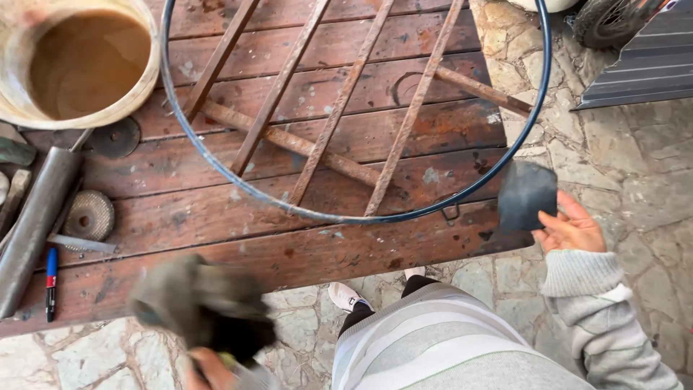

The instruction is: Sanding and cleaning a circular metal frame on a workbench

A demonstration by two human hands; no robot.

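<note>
right hand (572, 230) pinches a dark sandpaper sheet (526, 195) just off the wooden table (216, 209) edge, near the round metal grille (354, 108). left hand (213, 367) at bottom, blurred, grips a dark rag (198, 303). bucket (79, 61) w/ brown liquid top left; marker (50, 283) & abrasive disc (88, 214) on left.

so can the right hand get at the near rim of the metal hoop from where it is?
Probably yes. The right hand sits just off the table edge beside the metal hoop, with nothing between them, but it is holding a dark square pad, so its fingers are occupied.
</note>
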